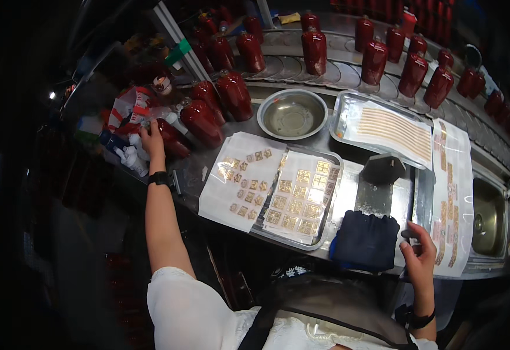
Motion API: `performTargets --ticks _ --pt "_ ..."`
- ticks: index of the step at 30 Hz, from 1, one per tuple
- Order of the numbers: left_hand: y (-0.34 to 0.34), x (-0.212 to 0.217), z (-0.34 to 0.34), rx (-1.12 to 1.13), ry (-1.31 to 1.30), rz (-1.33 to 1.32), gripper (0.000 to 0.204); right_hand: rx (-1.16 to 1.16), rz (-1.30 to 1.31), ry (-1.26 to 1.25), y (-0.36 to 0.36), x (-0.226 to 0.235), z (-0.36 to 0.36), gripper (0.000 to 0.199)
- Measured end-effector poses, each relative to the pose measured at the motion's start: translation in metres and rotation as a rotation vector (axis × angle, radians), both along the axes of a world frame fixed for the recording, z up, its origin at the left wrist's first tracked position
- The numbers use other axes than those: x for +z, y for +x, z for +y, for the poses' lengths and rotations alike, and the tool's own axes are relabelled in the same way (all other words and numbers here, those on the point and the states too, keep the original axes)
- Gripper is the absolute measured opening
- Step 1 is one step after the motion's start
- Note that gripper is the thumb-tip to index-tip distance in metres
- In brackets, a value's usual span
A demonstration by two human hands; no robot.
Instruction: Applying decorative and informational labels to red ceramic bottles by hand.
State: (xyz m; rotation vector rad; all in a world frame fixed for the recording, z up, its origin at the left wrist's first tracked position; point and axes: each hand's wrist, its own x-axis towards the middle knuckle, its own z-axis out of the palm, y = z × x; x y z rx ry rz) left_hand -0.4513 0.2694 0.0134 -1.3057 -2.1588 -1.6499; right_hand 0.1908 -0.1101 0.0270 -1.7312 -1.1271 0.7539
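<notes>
At the left, my left hand [153,142] is closed at the upper end of a glossy dark red bottle [175,140], which leans among others; its fingertips are partly hidden. My right hand [420,255] pinches a small dark grey piece [409,234] between thumb and fingers, beside a dark folded cloth pad [366,240]. Between the hands, a white sheet of small gold decals [220,195] overlaps a metal tray [325,244], where a second sheet [303,175] carries square gold decals.
Behind the sheets stands a metal bowl [293,114] of liquid. A tray of striped strips [383,131], a long decal sheet [450,204] and a sink [488,216] are to the right. Several red bottles [374,62] stand on a curved conveyor [342,73]. A metal post [182,41] rises at left.
</notes>
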Motion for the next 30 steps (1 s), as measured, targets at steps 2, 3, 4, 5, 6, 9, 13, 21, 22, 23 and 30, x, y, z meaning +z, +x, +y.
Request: performTargets --ticks 2,3,4,5,6,9,13,21,22,23,30 --pt "0.004 0.005 -0.019 -0.134 0.098 -0.093 0.056 0.082 -0.031 0.038 -0.001 0.000 0.006 0.046" --pt "0.010 0.011 -0.030 -0.020 0.071 -0.133 0.056 0.101 -0.047 0.012 -0.001 0.001 0.007 0.046" --pt "0.016 0.020 -0.044 -0.098 0.108 -0.208 0.055 0.078 -0.024 -0.004 -0.001 0.004 0.009 0.046" --pt "0.026 0.030 -0.061 -0.141 0.146 -0.263 0.055 0.118 -0.030 0.005 -0.001 0.006 0.010 0.046" --pt "0.039 0.044 -0.078 -0.143 0.142 -0.308 0.051 0.153 -0.036 0.007 -0.002 0.010 0.011 0.046" --pt "0.092 0.088 -0.136 -0.483 0.139 -0.430 0.035 0.218 -0.127 0.053 -0.009 0.019 0.019 0.046" --pt "0.189 0.122 -0.193 -0.967 -0.132 -0.762 0.032 0.394 -0.434 0.368 -0.033 0.025 0.033 0.059" --pt "0.409 0.073 -0.194 -1.478 -1.099 -1.001 0.045 0.497 -0.484 0.460 -0.040 0.008 0.004 0.094" --pt "0.424 0.069 -0.194 -1.529 -1.184 -1.004 0.053 0.425 -0.426 0.496 -0.034 0.005 -0.004 0.096" --pt "0.436 0.065 -0.200 -1.567 -1.166 -0.871 0.060 0.365 -0.372 0.490 -0.031 0.000 -0.011 0.097" --pt "0.476 0.045 -0.217 -1.635 -1.112 -0.680 0.072 0.253 -0.313 0.248 -0.012 -0.020 -0.032 0.099"
